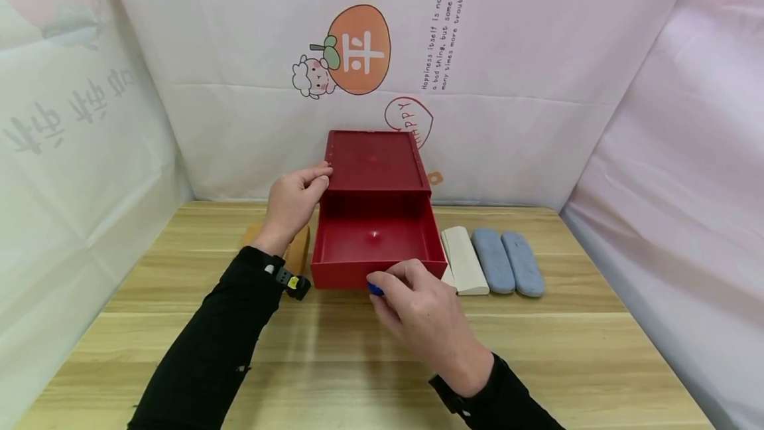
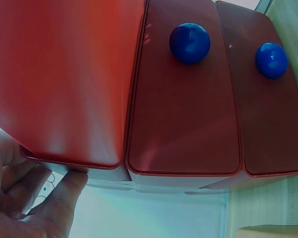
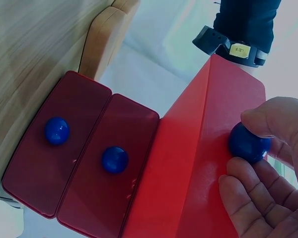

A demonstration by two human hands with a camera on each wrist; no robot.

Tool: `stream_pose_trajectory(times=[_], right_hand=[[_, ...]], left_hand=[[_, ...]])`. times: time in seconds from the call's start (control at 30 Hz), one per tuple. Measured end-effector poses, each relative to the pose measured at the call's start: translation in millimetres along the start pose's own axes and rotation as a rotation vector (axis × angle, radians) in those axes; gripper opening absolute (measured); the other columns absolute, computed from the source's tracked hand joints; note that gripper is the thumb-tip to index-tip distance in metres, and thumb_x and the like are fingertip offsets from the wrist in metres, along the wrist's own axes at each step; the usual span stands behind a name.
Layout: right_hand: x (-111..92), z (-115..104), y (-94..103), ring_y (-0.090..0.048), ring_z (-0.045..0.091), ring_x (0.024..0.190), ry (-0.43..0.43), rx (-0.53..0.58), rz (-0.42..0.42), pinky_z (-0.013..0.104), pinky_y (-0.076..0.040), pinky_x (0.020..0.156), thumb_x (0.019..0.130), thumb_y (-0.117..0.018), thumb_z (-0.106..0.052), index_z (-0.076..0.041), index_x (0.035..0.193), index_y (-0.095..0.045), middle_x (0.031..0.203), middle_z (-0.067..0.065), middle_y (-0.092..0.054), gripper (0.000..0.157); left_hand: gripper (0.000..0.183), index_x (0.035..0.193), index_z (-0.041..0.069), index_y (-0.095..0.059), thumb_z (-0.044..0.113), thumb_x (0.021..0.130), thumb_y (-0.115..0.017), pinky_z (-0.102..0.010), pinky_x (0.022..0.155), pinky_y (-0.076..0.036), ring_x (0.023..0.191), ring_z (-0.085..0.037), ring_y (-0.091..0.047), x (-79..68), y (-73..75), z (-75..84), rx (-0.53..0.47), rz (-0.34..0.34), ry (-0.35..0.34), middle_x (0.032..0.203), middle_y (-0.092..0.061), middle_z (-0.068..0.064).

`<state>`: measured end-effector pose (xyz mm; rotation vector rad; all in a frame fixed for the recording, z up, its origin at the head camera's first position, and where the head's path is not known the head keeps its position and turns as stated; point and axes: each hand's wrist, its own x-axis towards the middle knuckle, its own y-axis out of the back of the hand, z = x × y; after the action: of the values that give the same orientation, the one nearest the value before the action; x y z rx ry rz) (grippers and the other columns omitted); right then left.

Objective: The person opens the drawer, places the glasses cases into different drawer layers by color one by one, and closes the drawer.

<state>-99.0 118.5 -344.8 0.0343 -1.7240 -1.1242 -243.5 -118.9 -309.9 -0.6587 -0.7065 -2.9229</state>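
Note:
A red cabinet point(image 1: 373, 161) with three stacked drawers stands at the back of the table. Its top drawer point(image 1: 382, 274) is pulled out, with a bare interior in view. My right hand point(image 1: 426, 307) pinches the round blue knob point(image 3: 249, 143) of that drawer between thumb and fingers. Against the cabinet's upper left edge rests my left hand point(image 1: 295, 201), its fingertips and thumb touching the side. In the left wrist view the middle drawer point(image 2: 184, 114) and the bottom drawer point(image 2: 268, 114) are closed, each with its own blue knob.
Right of the cabinet lie a cream, flat block-like object point(image 1: 465, 261) and two grey-blue oblong cases point(image 1: 493, 261). A tan case point(image 1: 298, 251) sits left of it, partly behind my left wrist. Printed white cloth point(image 1: 251, 118) hangs behind and at both sides.

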Motion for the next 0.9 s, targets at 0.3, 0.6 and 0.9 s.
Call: stream_pose_trajectory(times=[0.3, 0.6, 0.9], right_hand=[[-0.7, -1.4, 1.2, -0.057, 0.012, 0.088, -0.004, -0.005, -0.005, 0.03, -0.058, 0.075, 0.082, -0.076, -0.022, -0.014, 0.107, -0.071, 0.099, 0.005, -0.062, 0.026], [-1.5, -2.4, 0.9, -0.057, 0.012, 0.088, -0.013, -0.002, -0.006, 0.029, -0.058, 0.075, 0.083, -0.075, -0.022, -0.015, 0.107, -0.071, 0.099, 0.004, -0.062, 0.026], [-2.3, -1.3, -0.5, -0.058, 0.012, 0.089, -0.007, 0.017, 0.01, 0.028, -0.058, 0.074, 0.082, -0.076, -0.021, -0.014, 0.108, -0.071, 0.1, 0.005, -0.061, 0.028]], left_hand=[[0.038, 0.128, 0.013, -0.067, 0.032, 0.098, -0.05, -0.037, 0.091, -0.053, 0.128, -0.011, -0.05, -0.8, 1.6, 2.1, 0.007, -0.01, -0.01, 0.136, -0.06, 0.001], [0.04, 0.128, 0.014, -0.067, 0.034, 0.098, -0.05, -0.038, 0.092, -0.053, 0.128, -0.012, -0.05, -0.8, 1.6, 0.9, 0.01, -0.008, -0.007, 0.136, -0.06, 0.001], [0.039, 0.128, 0.013, -0.067, 0.033, 0.098, -0.05, -0.035, 0.085, -0.052, 0.129, -0.01, -0.048, -1.6, 1.9, 1.5, -0.001, -0.015, -0.004, 0.137, -0.059, 0.002]])
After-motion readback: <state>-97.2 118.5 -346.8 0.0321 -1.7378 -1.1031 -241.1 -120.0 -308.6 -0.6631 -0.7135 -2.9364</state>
